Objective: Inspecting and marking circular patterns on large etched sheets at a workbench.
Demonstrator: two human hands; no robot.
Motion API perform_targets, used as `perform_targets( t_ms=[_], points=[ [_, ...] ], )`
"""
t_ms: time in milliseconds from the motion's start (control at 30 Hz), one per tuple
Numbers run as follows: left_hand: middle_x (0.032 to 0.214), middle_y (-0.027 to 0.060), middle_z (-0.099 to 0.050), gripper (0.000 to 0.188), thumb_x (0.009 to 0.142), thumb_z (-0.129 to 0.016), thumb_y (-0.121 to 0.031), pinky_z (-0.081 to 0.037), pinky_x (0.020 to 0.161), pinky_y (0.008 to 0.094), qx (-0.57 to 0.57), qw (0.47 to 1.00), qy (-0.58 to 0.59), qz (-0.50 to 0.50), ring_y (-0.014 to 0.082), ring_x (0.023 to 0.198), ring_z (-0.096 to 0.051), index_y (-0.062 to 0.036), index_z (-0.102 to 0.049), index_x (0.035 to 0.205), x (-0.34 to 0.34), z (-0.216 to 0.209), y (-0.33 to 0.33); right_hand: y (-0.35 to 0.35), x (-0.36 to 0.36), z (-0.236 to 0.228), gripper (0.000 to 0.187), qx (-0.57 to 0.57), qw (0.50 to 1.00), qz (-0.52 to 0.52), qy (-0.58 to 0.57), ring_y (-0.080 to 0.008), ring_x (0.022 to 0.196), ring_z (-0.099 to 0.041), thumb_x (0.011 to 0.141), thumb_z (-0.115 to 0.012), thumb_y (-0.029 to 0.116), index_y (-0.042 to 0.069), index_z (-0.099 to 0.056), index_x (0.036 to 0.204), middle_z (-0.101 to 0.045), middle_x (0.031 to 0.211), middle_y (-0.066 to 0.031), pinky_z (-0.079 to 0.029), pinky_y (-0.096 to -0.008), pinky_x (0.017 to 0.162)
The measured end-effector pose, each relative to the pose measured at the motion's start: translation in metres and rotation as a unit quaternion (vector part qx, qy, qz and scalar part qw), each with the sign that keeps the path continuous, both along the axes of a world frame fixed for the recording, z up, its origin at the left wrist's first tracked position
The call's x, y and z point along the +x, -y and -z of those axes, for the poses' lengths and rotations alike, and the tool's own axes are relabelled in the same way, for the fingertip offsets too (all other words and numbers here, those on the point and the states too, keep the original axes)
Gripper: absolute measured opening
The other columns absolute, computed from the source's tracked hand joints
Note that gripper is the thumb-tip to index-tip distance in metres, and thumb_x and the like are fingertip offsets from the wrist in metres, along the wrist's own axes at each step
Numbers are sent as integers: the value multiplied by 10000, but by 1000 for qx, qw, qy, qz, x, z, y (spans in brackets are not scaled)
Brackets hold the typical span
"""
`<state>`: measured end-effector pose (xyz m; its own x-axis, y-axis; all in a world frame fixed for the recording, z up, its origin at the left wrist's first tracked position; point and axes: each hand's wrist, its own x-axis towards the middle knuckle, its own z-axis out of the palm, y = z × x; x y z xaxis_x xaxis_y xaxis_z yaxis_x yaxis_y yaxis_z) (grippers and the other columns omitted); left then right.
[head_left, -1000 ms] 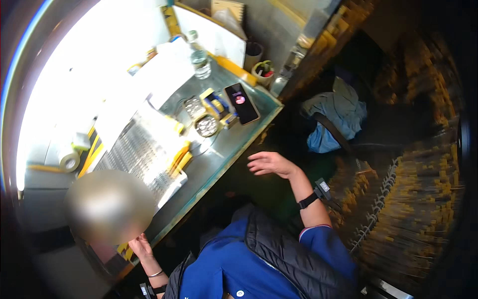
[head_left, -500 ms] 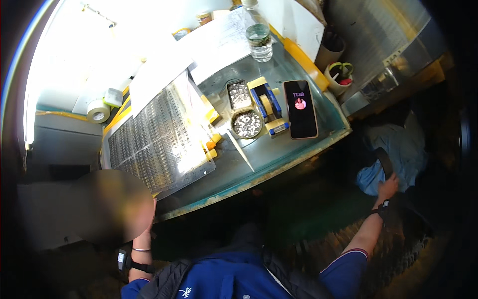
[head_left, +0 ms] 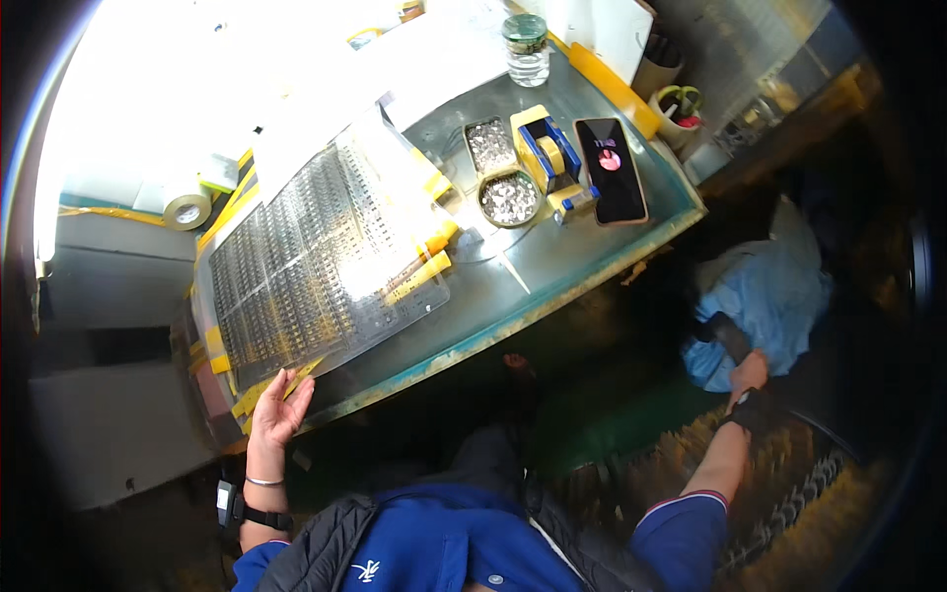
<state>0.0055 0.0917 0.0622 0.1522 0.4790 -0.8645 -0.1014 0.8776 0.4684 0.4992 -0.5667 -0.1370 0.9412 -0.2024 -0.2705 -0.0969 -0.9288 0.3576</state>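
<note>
My left hand (head_left: 280, 409) is at the near corner of a flat board (head_left: 306, 257) packed with rows of small dark parts under a clear sheet. Its fingers are apart, slightly bent, with nothing visible in them; whether the fingertips touch the edge is hard to tell. Off to the right, beyond the table, my right hand (head_left: 750, 373) closes on the end of a dark curved bar (head_left: 725, 337). A crumpled light-blue plastic or cloth bundle (head_left: 769, 306) lies around that bar. What the bar belongs to is lost in the dark.
On the glass-topped table (head_left: 473, 326) stand two small tins (head_left: 510, 199) of silvery pieces, a blue tape dispenser (head_left: 552, 158), a phone (head_left: 612, 170) and a water bottle (head_left: 527, 54). A tape roll (head_left: 186, 210) sits at the left, and a pen holder (head_left: 676, 116) beyond the right edge.
A round grey blur over my left hand is gone, and its spread fingers now show. The table sits higher in the picture. My right hand remains at the dark bar, slightly further left.
</note>
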Motion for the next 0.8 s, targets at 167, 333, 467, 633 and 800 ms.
perform_targets(
  t_ms=[167,333,467,633,800],
  points=[
    [1048,148,-606,330,909,-607,-172,-577,823,289,194,980,12,50,212,949,-638,-10,-514,1181,-45,6,-17,7,-126,13,494,-14,995,-70,-63,-320,823,-676,618,-740,58,-55,-512,1041,-656,906,-198,-556,-374,711],
    [1047,139,-607,373,938,-555,-153,-583,807,279,240,962,63,113,203,958,-638,0,-459,1264,-76,-8,-48,-51,-261,2,614,29,994,-65,-86,-343,868,-667,625,-760,82,-152,-465,1110,-646,936,-251,-555,-372,715],
    [1059,143,-593,352,941,-549,-148,-573,843,307,226,958,116,137,217,989,-627,4,-460,1246,-116,-6,-79,-133,-358,-37,665,38,991,-50,-119,-321,925,-653,565,-845,190,-34,-534,1109,-612,1050,-216,-547,-384,784],
    [1089,162,-570,301,946,-533,-134,-553,891,363,172,956,188,146,262,1030,-605,-2,-465,1207,-131,1,-81,-172,-471,-39,584,27,979,-88,-182,-284,937,-655,518,-858,299,48,-629,992,-623,1049,-160,-546,-371,798],
    [1124,210,-554,289,946,-518,-109,-511,957,398,75,954,272,99,333,1083,-575,-4,-431,1201,-138,23,-72,-202,-540,-51,593,27,966,-112,-230,-277,968,-648,541,-849,377,48,-657,995,-632,1056,-165,-540,-364,808]
  ],
)
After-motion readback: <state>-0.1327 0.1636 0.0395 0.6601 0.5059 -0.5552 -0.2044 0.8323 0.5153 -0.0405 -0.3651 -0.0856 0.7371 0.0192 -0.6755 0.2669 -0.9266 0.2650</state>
